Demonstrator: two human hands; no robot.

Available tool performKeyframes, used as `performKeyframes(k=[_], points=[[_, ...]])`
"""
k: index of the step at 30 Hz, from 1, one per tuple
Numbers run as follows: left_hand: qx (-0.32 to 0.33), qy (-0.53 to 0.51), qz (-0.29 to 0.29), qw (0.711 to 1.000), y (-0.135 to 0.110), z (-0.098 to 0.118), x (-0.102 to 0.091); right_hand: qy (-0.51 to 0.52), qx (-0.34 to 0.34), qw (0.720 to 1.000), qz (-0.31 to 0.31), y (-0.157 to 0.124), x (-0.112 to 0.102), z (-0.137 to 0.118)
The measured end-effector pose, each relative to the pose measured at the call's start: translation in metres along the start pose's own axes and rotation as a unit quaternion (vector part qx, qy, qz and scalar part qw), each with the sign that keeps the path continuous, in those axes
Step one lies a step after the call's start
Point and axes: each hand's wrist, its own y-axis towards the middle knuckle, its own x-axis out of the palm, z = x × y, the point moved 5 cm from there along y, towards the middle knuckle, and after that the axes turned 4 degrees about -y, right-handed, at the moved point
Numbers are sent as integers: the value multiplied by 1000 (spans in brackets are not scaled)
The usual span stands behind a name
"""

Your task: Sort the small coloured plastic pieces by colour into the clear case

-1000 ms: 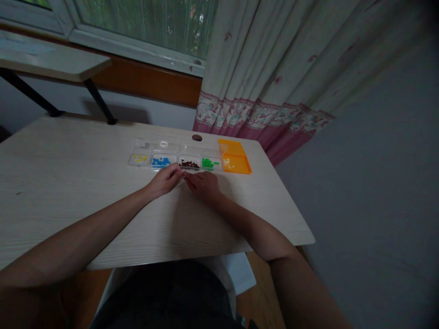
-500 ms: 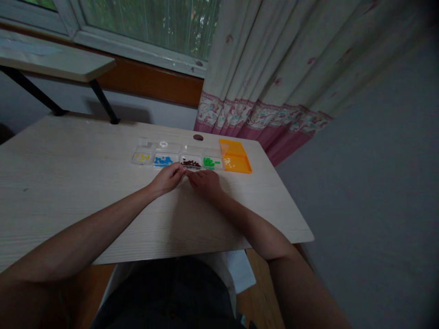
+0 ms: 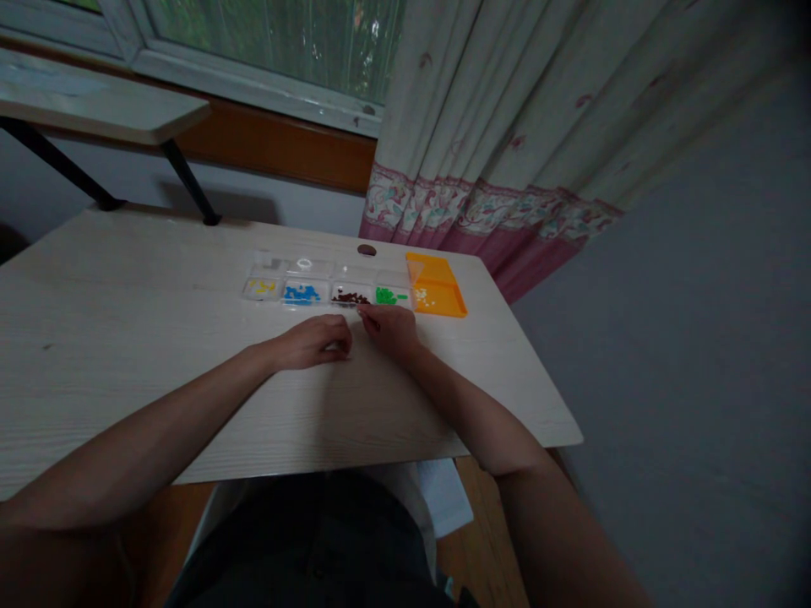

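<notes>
My left hand (image 3: 317, 341) rests on the wooden table (image 3: 127, 338), fingers curled down over something small that I cannot make out. My right hand (image 3: 391, 325) lies just to its right, fingertips pinched together at the front edge of a clear compartment box (image 3: 317, 272). The box holds yellow beads (image 3: 261, 288), blue beads (image 3: 302, 294), brown beads (image 3: 350, 297) and green beads (image 3: 388, 295) in separate cells. My right fingertips are nearest the brown and green cells. An orange tray (image 3: 437, 291) with a few pale beads stands at the right end of the box.
A round cable hole (image 3: 366, 250) sits behind the box. A raised shelf (image 3: 95, 101) on black legs stands at the back left. A curtain (image 3: 507, 127) hangs behind the table's right corner. The table's right edge drops off near the orange tray.
My hands have parted. The right hand moved forward and right to the box's front edge. The left hand dropped down onto the table, a little nearer to me.
</notes>
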Motion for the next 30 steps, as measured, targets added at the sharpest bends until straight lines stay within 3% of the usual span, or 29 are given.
performKeyframes(k=[6,8,12,15,20,30], points=[[-85,-2,127,988,2,-20,-5,8,-7,1000,15,0,-4,0],[-127,-87,178,972,1,-28,-9,12,-16,1000,20,-1,-7,-2],[-162,-300,236,910,0,-39,-11,18,-73,997,31,-3,-13,-14],[-163,-349,249,889,0,-40,-10,2,-104,994,31,-4,-17,-24],[-159,-366,253,881,1,-36,-7,-19,-112,993,10,-3,-15,-31],[-132,-341,208,907,3,-39,4,4,-104,995,6,-5,-7,-29]])
